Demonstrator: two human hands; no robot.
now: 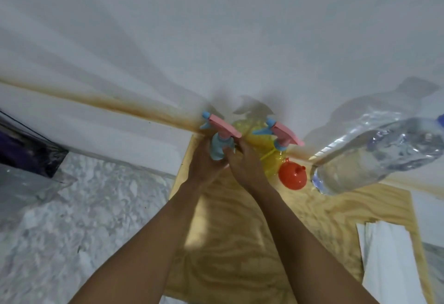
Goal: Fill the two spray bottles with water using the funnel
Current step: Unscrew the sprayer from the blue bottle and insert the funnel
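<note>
- White wall backs the pale wooden worktop, which runs from six o'clock up to it.
- Both bottles stand at twelve o'clock against the wall, heads on. The left spray bottle is between your hands, and the right spray bottle is just beside it at three o'clock.
- Your left grip wraps the left spray bottle below its blue collar. Your right grip closes its fingers on the collar itself, so unscrewing the head looks like the step in hand.
- The funnel lies near the right spray bottle at five o'clock, with the water bottle further round at three o'clock.
- Risks:
  - If your lower hold slackens, the bottle may spin with the collar.
  - A jerk towards three o'clock could topple the neighbouring bottle or knock the funnel away.
  - Lifting the head carelessly may snag its dip tube.
</note>
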